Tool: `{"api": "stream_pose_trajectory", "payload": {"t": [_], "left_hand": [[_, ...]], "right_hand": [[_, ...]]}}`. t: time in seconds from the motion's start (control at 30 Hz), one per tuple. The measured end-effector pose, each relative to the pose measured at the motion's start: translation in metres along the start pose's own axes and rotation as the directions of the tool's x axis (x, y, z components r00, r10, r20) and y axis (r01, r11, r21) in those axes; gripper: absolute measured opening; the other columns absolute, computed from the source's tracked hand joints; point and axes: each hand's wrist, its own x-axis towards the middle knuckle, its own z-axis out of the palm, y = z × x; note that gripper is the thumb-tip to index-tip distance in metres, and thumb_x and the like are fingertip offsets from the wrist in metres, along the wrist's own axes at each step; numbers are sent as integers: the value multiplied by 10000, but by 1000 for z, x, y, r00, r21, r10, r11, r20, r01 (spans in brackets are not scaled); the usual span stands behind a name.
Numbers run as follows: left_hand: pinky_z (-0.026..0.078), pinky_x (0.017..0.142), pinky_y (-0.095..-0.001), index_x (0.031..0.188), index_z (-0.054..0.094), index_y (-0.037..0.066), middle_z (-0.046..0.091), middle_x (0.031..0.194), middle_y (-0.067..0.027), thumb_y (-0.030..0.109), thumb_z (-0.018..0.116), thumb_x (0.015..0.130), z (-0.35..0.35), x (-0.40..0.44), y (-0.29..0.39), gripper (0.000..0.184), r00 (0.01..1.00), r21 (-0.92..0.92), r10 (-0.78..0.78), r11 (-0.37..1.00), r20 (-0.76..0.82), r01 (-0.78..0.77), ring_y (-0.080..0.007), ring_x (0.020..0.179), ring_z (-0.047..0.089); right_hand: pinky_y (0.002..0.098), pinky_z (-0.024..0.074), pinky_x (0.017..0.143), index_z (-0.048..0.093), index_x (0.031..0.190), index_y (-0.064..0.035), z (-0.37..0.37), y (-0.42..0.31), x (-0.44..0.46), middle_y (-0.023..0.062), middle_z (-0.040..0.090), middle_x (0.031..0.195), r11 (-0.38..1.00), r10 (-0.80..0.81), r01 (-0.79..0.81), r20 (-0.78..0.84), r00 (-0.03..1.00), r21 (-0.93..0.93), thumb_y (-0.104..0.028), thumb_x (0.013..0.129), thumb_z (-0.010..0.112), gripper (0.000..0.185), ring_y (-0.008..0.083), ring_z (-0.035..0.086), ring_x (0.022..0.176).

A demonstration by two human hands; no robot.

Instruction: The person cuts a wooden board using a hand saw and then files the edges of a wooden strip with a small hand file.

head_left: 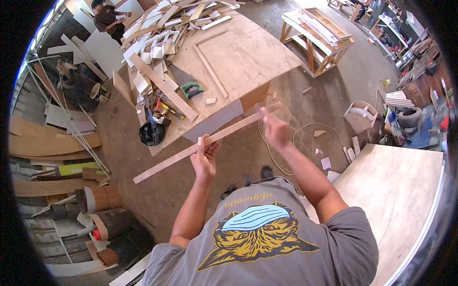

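Observation:
A long narrow wooden strip [238, 126] slants across in front of my body, above the floor. My left hand [205, 156] grips it near its middle, with the thumb on top and the fingers under it. Close to the strip's upper right end is my right hand [275, 127], its fingers smeared by motion. Whether it touches the strip or holds anything cannot be made out. Beyond the strip stands a plywood-topped workbench [253, 57]. On it lie a green-handled saw [192, 89], a yellow-and-black tool [172, 111] and a small wood block [210, 101].
Wood offcuts [164, 33] pile up on the bench, with a black plastic bag [152, 133] at its corner. A wooden stand [317, 38] is farther back. To my right is a pale board [396, 205]. A cord [305, 126] crosses the floor. Another person [109, 20] works at the far left.

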Motion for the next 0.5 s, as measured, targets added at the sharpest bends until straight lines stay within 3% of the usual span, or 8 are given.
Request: {"api": "stream_pose_trajectory", "payload": {"t": [0.07,0.17,0.23,0.3,0.37,0.47,0.5], "left_hand": [[619,914,-416,1223,630,-26,730,1087,-155,312,572,1076,1,0,1,373,1000,0,17,1000,13,-17,-300,1005,746],[630,887,-408,1212,639,-22,737,1065,-153,308,573,1075,-11,7,4,364,999,-47,31,998,-26,-32,-296,978,753],[636,874,-404,1206,643,-22,740,1052,-153,305,576,1074,-18,11,14,359,999,-69,44,997,-29,-45,-293,961,756],[641,865,-402,1199,646,-23,742,1041,-154,302,578,1073,-19,9,23,355,997,-87,73,993,-10,-73,-291,945,759],[640,867,-403,1198,645,-24,742,1038,-151,297,580,1072,-22,10,24,351,997,-54,76,996,-19,-77,-289,940,759],[639,872,-409,1200,643,-27,737,1063,-154,298,583,1072,-23,16,13,355,998,-42,67,997,20,-66,-279,948,755],[638,873,-411,1202,642,-28,734,1077,-156,300,584,1072,-21,18,9,357,997,-44,65,997,37,-64,-275,953,752]], "right_hand": [[515,547,710,645,1398,-153,-7,22,17,245,711,866,949,281,-282,-29,959,-141,-177,1012,584,391,425,703,789],[462,569,814,658,1368,-109,-17,9,19,255,712,1131,940,299,-298,-18,954,-164,-174,1042,547,350,418,719,977],[506,550,742,648,1386,-121,-17,30,16,257,709,955,962,258,-266,-111,960,-63,-186,1037,554,366,418,711,848],[495,550,734,643,1389,-109,-19,44,19,254,713,948,970,238,-243,-182,954,-3,-175,1042,549,365,414,716,831],[432,568,790,642,1378,-74,-45,25,30,248,725,1111,967,252,-255,-235,939,18,-139,1058,531,346,404,733,927],[438,570,769,652,1372,-91,-41,-17,24,243,732,1091,969,243,-247,-98,965,-32,-134,1045,548,346,398,732,901],[449,567,726,652,1375,-111,-26,-22,18,235,738,1017,997,65,-70,-167,984,-29,-150,1034,564,355,396,729,854]]}}
